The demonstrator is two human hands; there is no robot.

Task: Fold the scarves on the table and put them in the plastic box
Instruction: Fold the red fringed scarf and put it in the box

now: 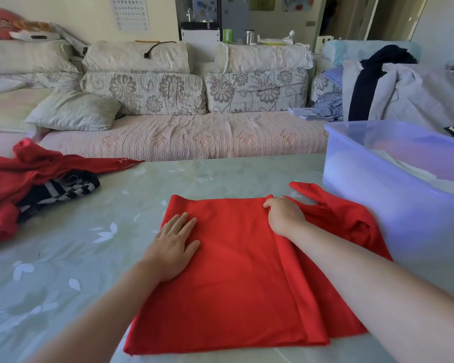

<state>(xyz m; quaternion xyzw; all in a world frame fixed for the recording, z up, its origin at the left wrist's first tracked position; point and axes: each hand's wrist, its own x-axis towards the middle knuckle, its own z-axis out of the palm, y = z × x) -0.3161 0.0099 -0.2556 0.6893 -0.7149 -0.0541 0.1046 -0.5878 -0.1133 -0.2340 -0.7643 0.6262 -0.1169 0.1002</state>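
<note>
Plastic box (364, 197) at right, white cloth (430, 178) inside; red scarf (233, 279) under spread left hand (171, 247), pinched by right hand (285, 216).

Three scarves on one pale green floral tabletop (63, 258): one bright red cloth scarf (236, 284), one crumpled dark red fringed scarf (24, 174), one black-and-white checked scarf (63, 189). One translucent bluish plastic box (364, 195). Two bare hands: left hand (171, 247), right hand (283, 216).

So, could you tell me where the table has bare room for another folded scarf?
Bare table lies between the red scarf and the left scarf pile, and beyond it toward the sofa. Crowded at right: the scarf bunches beside the plastic box.
</note>
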